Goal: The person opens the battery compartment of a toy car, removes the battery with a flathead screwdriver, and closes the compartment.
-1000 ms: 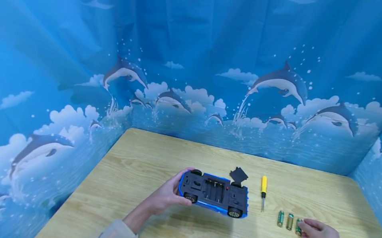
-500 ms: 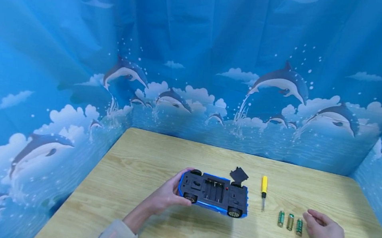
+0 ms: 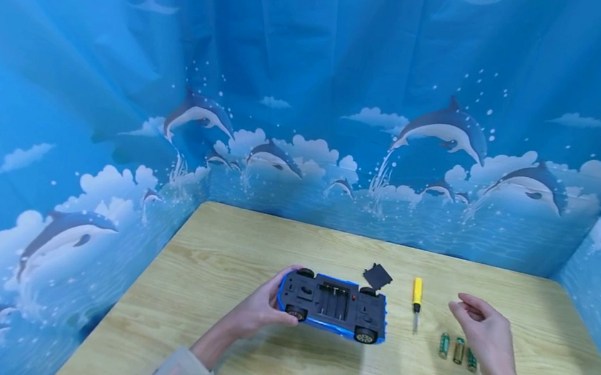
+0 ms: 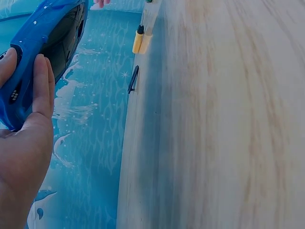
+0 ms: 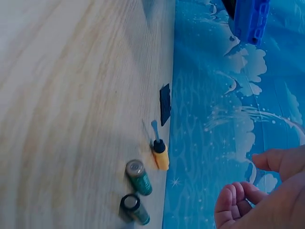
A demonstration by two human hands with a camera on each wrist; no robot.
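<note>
My left hand (image 3: 255, 311) grips one end of a blue toy car (image 3: 369, 314), raised and turned so its black underside faces the head camera. An uncovered battery compartment (image 3: 334, 303) with metal contacts shows in that underside. In the left wrist view, fingers and thumb clasp the car's blue body (image 4: 28, 52). Three green-and-gold batteries (image 3: 459, 351) stand in a row on the table at the right. Over and just beyond them hovers my right hand (image 3: 486, 335), its fingers loosely bent. Nothing lies between thumb and fingers of the right hand (image 5: 267, 200) in the right wrist view.
A screwdriver with a yellow handle (image 3: 417, 291) lies left of the batteries. Behind the car is a black square battery cover (image 3: 377, 276). The wooden table (image 3: 248, 237) ends at a blue dolphin-printed curtain (image 3: 313, 88).
My right hand let go of the rightmost battery, lifted away from it, then moved forward and left over the row. The left hand and toy car shifted very slightly left.
</note>
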